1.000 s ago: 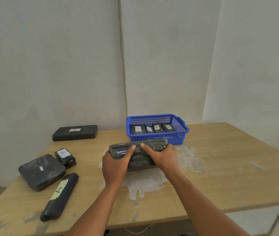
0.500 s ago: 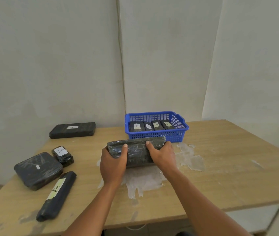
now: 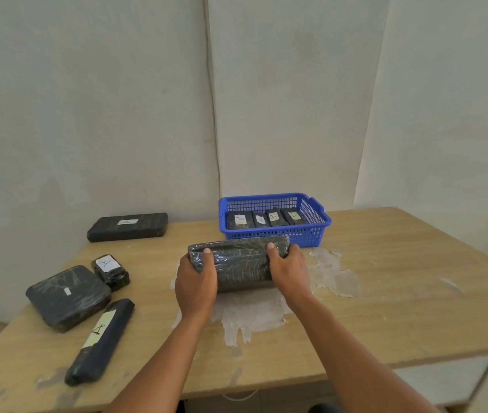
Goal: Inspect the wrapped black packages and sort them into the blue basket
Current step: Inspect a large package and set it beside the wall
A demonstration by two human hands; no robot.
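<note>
The fingers (image 3: 206, 252) of the left hand (image 3: 196, 283) curl over the left end of a wrapped black package (image 3: 238, 263), thumb on its top face, and the right hand (image 3: 289, 271) grips the right end the same way, so both hands are closed round it. The package sits on the desk (image 3: 385, 278) or just above it, over a pale scuffed patch, directly in front of the blue basket (image 3: 314, 234) and close to its near wall.

Over the last second the hands have slid apart from the middle of the package to its two ends, and the thumbs have moved from the centre to the corners. This looks like the inspection step, turning the package to search for a mark; no label shows on the face toward the camera, so sorting probably waits on that.

Inside the basket four black packages stand in a row, each with a pale label; at least two read "A", the others too small to be sure. To the left on the desk, well apart, lie a long flat package (image 3: 128, 226) labelled "A", a small package (image 3: 111, 271) labelled "A", a broad flat package (image 3: 68, 296) with a tiny unreadable tag, and a rolled package (image 3: 99, 342) with a yellowish "A" label.
</note>
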